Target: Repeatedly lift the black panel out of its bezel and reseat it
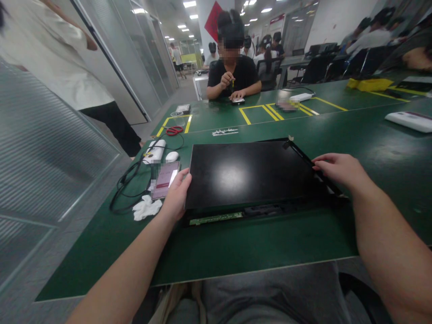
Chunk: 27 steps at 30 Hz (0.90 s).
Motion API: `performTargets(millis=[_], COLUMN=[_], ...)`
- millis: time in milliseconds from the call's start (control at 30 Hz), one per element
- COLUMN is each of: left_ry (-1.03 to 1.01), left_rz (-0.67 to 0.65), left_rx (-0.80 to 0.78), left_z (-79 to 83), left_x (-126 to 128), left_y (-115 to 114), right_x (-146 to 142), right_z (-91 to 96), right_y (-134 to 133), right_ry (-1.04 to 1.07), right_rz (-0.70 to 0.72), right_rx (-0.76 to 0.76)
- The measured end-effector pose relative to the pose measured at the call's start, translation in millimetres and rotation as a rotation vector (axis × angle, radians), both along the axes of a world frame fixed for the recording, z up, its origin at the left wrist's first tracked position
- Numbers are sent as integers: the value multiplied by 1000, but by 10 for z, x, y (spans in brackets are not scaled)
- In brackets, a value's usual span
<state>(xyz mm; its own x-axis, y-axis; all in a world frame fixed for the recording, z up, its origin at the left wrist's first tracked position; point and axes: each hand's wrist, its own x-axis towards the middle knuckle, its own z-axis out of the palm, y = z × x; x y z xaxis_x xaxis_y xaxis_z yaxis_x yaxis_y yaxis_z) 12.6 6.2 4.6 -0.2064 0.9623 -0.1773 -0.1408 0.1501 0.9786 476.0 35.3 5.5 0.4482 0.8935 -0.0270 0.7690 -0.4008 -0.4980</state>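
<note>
A dark LCD panel (229, 175) lies tilted in front of me, a ceiling light mirrored on its glass. At its left edge is my left hand (178, 191), closed on the rim with the thumb on top. My right hand (334, 167) pinches the black frame (305, 155) along the right side, where a gap shows between frame and glass. Below the panel's near edge a green circuit strip (216, 219) is exposed. The fingers underneath the panel are hidden.
Left of the panel are a phone (165, 180), crumpled tissue (147, 208), a white mouse-like object (172, 156), a power strip (155, 151) with black cables, and red-handled scissors (174, 130). White strips (225, 132) lie behind. Across the green table (270, 252) sits a person (232, 67).
</note>
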Motion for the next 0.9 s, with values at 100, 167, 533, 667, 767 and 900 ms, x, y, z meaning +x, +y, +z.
performTargets(millis=[100,167,533,667,767,900], left_ry=[-10,-15,-25,-20,-12,-4], left_rz=[-8,-4,-4,-11,-4,0], left_rx=[-1,-4,-11,-7,-7,-10], left_z=[-5,-6,0,4,4,0], left_x=[0,3,25,15,18,24], left_y=[3,6,4,4,3,3], right_x=[28,46,-21,-38,-26,0], right_z=[-35,-60,17,22,9,-13], right_y=[11,16,-13,-14,-11,-16], right_ry=[-5,-17,-27,-15,11,21], right_rz=[2,3,-18,-24,-34,-37], right_rx=[21,46,-12,-24,-16,18])
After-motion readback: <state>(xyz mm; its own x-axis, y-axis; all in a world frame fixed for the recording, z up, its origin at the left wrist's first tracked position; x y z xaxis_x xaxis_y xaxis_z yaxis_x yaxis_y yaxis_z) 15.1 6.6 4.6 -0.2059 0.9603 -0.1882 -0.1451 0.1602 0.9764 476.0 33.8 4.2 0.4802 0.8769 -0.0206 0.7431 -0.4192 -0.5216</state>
